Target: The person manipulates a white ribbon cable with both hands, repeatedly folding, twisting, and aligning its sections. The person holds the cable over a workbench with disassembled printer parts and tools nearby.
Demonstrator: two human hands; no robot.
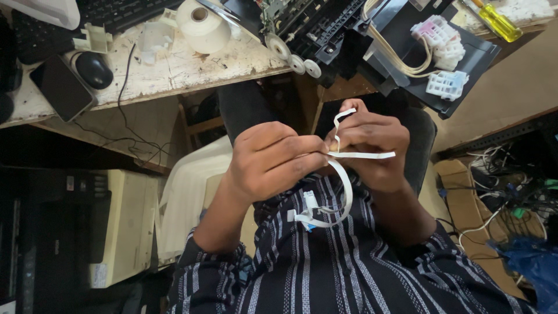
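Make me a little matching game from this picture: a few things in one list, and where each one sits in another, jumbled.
Things:
1. white flat ribbon cable
2. black computer mouse
3. yellow-handled screwdriver
4. roll of white tape

Places:
A. on the worn desk top, top middle, near the opened machine
B. far top right corner
C. pinched between the left hand and right hand, above the striped shirt
D. on the desk at left, beside a dark phone

Pairs: 1-C, 2-D, 3-B, 4-A

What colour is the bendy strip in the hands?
White; the flat ribbon strip shows best in the head view.
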